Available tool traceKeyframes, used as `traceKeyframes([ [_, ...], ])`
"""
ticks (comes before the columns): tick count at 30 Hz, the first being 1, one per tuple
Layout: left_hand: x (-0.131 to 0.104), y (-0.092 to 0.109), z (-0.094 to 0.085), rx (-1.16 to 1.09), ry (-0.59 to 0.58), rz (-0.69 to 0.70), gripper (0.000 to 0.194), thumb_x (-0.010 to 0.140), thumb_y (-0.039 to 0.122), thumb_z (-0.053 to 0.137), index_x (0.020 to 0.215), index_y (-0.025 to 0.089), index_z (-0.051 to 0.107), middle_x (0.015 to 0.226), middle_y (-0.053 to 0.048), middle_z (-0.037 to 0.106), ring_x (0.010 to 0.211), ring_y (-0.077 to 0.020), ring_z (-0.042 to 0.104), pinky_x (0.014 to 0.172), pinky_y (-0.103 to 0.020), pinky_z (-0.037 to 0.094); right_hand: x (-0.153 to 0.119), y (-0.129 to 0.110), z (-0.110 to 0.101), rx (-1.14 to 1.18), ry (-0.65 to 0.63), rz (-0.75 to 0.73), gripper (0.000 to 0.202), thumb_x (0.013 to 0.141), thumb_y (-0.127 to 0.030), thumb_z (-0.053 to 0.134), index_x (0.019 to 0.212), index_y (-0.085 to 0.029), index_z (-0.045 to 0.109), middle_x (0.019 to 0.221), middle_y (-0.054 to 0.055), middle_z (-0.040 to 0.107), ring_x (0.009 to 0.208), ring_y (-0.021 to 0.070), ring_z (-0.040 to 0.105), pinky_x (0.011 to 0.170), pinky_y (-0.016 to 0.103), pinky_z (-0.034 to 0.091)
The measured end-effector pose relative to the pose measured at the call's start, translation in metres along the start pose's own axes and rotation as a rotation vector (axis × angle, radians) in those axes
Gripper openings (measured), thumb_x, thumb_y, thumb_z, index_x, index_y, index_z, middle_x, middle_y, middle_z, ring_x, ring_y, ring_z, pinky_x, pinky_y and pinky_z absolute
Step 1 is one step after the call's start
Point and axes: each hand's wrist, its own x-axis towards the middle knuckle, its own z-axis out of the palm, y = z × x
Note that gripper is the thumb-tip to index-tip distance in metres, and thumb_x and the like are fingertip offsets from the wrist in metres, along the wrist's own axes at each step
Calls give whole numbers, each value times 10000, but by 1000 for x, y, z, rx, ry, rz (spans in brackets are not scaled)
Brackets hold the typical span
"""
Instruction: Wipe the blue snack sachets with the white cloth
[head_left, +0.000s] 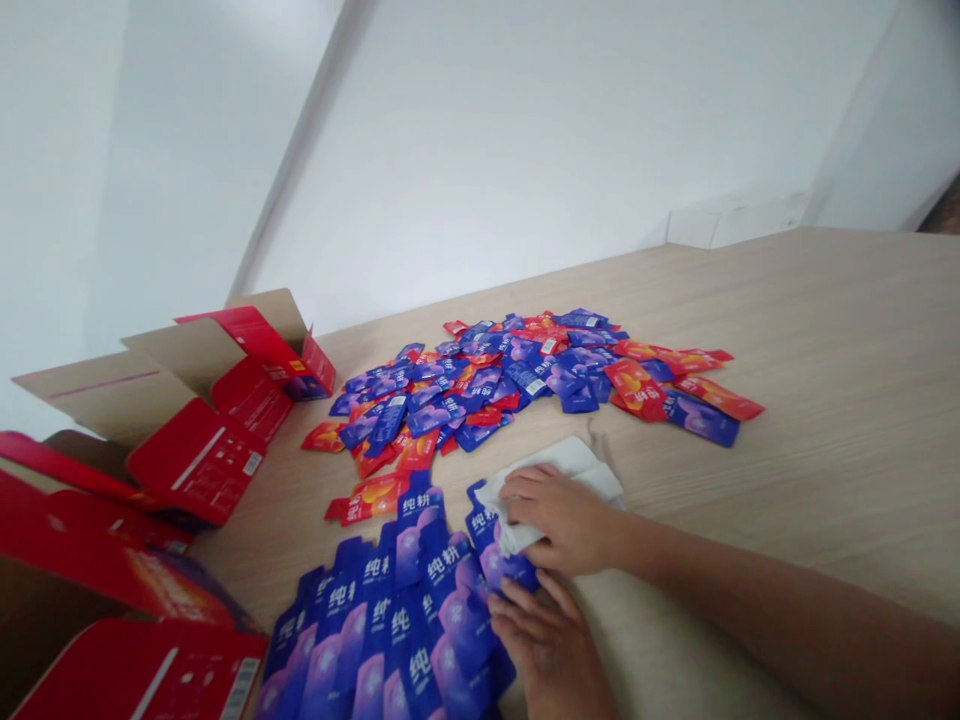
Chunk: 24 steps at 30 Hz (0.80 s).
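A white cloth [581,465] lies bunched under my right hand [555,515], whose fingers curl round it and press it on a purple pouch [491,560]. My left hand [544,640] is just below, its fingers spread and their tips on the lower end of that pouch. Left of my hands, overlapping purple pouches [397,630] lie in rows, printed sides up. Beyond them is a loose heap of purple and red pouches [480,380] on the wooden table [825,400].
Open red cartons [202,460] with raised flaps line the left side of the table. A white wall stands behind the table, with a white box-like fixture [735,222] at the far edge. A red pouch [367,500] lies between the heap and the rows.
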Motion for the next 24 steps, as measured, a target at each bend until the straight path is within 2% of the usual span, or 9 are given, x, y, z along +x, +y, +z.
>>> traceKeyframes([
  [4, -1, 0, 1, -129, -33, 13, 346, 765, 45, 462, 1044, 86, 661, 994, -258, 679, 936, -350, 641, 842, -536, 488, -1, -4, 4, 70, -48, -185, 273, 808, -294, 541, 1052, -226, 639, 1219, 68, 546, 1158, 238, 409, 992, 419, 271],
  [6, -1, 0, 1, -183, -43, 13, 370, 764, 29, 449, 1072, 82, 648, 1017, -273, 666, 949, -358, 635, 842, -544, 486, -1, -4, 5, 77, -53, -151, 284, 833, -313, 528, 1088, -251, 638, 1246, 65, 532, 1173, 241, 397, 993, 426, 264],
  [9, -1, -1, 2, -214, -43, 6, 400, 759, 7, 440, 1091, 105, 641, 1059, -271, 650, 959, -350, 633, 844, -547, 482, 2, -1, 2, 42, -40, -12, 318, 818, -338, 572, 1118, -247, 626, 1225, 77, 539, 1152, 246, 409, 975, 427, 278],
  [13, -1, -1, 2, -194, -15, 1, 387, 754, 6, 453, 1067, 111, 654, 1048, -270, 653, 940, -346, 641, 823, -538, 494, 3, 1, -3, -3, 13, 120, 277, 763, -311, 622, 1004, -177, 633, 1102, 92, 587, 1078, 245, 453, 948, 414, 307],
  [15, 0, -1, 2, -174, -11, -3, 382, 753, 12, 460, 1058, 124, 660, 1041, -255, 662, 935, -342, 643, 818, -532, 500, 2, 1, -4, 18, 11, 69, 264, 748, -294, 622, 980, -168, 626, 1092, 87, 593, 1066, 238, 463, 943, 403, 317],
  [18, 0, 0, 2, -181, -39, -8, 371, 757, 14, 449, 1035, 120, 670, 1005, -239, 681, 941, -340, 641, 839, -531, 492, -1, -1, -1, 85, -41, -137, 262, 775, -280, 587, 1019, -198, 628, 1173, 65, 573, 1113, 220, 446, 976, 389, 296],
  [20, 0, 0, 1, -163, -44, -8, 362, 757, 18, 447, 1021, 113, 676, 977, -239, 689, 942, -345, 640, 850, -533, 483, -2, -3, 2, 105, -64, -207, 253, 815, -296, 554, 1044, -224, 636, 1212, 49, 562, 1148, 210, 426, 1001, 385, 272],
  [24, 0, -1, 0, -60, -3, 23, 376, 753, 36, 473, 1062, 137, 663, 1015, -254, 674, 927, -348, 645, 828, -534, 488, 0, -3, 3, 63, -52, -86, 276, 841, -359, 551, 1079, -254, 640, 1239, 44, 550, 1162, 224, 413, 994, 401, 278],
])
